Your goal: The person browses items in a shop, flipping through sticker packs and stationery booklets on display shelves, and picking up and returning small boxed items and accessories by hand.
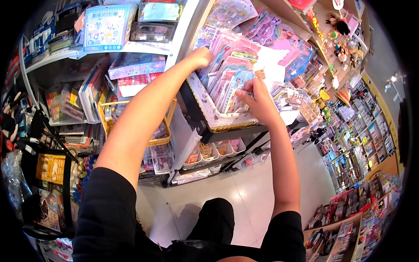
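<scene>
A white-lined basket [214, 120] stands on the display, filled with upright plastic packets [223, 72] in pink, blue and purple. My left hand [201, 57] is curled at the basket's left side, against the packets there. Its fingertips are turned away, so what they grip is hidden. At the front right of the basket, my right hand [260, 101] has thumb and fingers closed on the top edge of a pale blue packet [241, 81]. White glare washes out the area just behind that hand.
Left of the basket, a shelf [65, 56] carries a light blue boxed set [107, 27]. A yellow wire basket [160, 140] hangs lower down. White bins [223, 149] sit beneath the display. Small plush toys [342, 53] hang at right, and tiled floor [248, 192] lies below.
</scene>
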A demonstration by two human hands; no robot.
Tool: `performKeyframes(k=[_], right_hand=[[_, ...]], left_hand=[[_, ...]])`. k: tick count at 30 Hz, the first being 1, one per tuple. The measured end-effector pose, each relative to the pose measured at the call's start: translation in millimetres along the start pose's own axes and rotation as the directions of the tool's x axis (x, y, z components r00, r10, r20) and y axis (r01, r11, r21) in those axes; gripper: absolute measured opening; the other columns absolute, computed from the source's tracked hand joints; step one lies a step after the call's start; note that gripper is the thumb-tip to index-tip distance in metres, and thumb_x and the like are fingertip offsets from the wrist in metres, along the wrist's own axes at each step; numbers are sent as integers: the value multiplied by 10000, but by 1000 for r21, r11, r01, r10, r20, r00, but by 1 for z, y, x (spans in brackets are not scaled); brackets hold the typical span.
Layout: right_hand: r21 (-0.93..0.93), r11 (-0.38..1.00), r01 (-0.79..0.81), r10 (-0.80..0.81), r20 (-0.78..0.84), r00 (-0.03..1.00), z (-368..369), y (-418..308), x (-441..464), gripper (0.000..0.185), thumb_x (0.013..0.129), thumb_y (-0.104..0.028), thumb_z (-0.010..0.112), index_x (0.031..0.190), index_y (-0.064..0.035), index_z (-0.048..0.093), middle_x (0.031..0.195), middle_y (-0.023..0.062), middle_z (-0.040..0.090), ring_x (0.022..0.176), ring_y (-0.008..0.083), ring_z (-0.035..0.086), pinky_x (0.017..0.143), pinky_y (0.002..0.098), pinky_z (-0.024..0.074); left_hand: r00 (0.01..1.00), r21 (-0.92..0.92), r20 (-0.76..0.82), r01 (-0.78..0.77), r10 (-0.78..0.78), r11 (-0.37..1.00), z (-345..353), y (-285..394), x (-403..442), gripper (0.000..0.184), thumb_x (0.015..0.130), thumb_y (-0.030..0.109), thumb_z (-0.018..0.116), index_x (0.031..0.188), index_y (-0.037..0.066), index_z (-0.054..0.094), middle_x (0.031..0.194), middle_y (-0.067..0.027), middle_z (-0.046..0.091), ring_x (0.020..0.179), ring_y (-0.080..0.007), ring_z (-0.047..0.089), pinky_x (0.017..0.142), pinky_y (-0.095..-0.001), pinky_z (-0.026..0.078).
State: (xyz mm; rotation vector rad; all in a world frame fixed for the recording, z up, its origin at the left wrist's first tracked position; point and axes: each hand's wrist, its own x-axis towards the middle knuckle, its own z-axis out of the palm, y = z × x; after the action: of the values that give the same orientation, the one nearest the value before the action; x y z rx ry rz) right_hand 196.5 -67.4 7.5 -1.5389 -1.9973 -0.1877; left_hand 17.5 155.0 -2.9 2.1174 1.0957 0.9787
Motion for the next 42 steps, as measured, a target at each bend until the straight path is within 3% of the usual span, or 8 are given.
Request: performKeyframes(k=[7, 12, 15, 18, 23, 27, 33, 42], right_hand=[[74, 996, -57, 46, 142, 989, -7, 10, 11, 333, 937, -260, 707, 903, -31, 469, 881, 38, 462, 812, 148, 426, 761, 292, 420], [55, 998, -42, 39, 55, 998, 2, 11, 3, 388, 895, -327, 734, 920, 1, 529, 955, 141, 536, 914, 275, 531, 840, 376, 452], [3, 1000, -24, 23, 35, 999, 3, 7, -2, 378, 891, -319, 735, 932, 1, 539, 956, 144, 551, 929, 295, 539, 835, 391, 453], [-16, 1000, -17, 17, 37, 999, 2, 2, -3, 369, 889, -310, 733, 938, 1, 541, 968, 149, 555, 928, 311, 538, 827, 404, 453], [-29, 999, 15, -15, 4, 1000, 7, 5, -6, 352, 896, -295, 721, 960, 1, 542, 973, 148, 548, 937, 321, 532, 840, 408, 448], [-47, 999, 18, -20, -44, 999, 16, 9, -9, 342, 870, -252, 743, 990, -4, 539, 1029, 154, 528, 989, 332, 516, 870, 417, 442], [-64, 965, 255, -262, -188, 946, 7, -4, 4, 453, 777, -148, 791, 1135, -24, 542, 1203, 173, 518, 1169, 379, 483, 1013, 450, 402], [-106, 943, 314, -321, -60, 945, 11, -3, 12, 630, 800, -135, 732, 1390, -98, 515, 1422, 135, 504, 1292, 416, 424, 1083, 480, 382]], left_hand=[[984, -242, 97, 168, -149, 956, 5, 0, 8, 401, 894, 268, 528, 1044, -68, 687, 1026, -237, 693, 784, -361, 708, 656, -465, 561], [966, -152, 205, 188, -155, 970, -7, 11, 0, 394, 931, 234, 480, 1127, -57, 659, 1060, -224, 688, 790, -357, 708, 637, -473, 565], [936, -164, 307, 230, -172, 959, -13, 11, -2, 286, 950, 129, 431, 1087, -6, 643, 983, -133, 699, 747, -193, 703, 604, -340, 563], [945, -284, 312, 190, -96, 940, -13, 3, -4, 373, 933, 165, 446, 1171, -62, 624, 1037, -222, 668, 779, -271, 682, 625, -413, 540], [991, -220, 83, 119, -103, 968, -25, 7, -28, 353, 976, 234, 523, 1194, -26, 619, 993, -104, 682, 839, -150, 644, 761, -300, 537], [887, -138, -406, -298, 220, 945, -18, 35, -103, 701, 948, 499, 591, 1439, 30, 416, 1336, -239, 583, 1224, -322, 583, 1035, -395, 444], [862, 266, -148, -437, 484, 859, 3, 35, -131, 890, 933, 556, 581, 1582, 127, 149, 1587, -332, 112, 1463, -474, 216, 1161, -484, 282], [885, 459, -205, -291, 419, 840, 13, 21, -109, 998, 889, 700, 527, 1590, 129, 104, 1583, -332, 142, 1475, -492, 144, 1186, -542, 173]])
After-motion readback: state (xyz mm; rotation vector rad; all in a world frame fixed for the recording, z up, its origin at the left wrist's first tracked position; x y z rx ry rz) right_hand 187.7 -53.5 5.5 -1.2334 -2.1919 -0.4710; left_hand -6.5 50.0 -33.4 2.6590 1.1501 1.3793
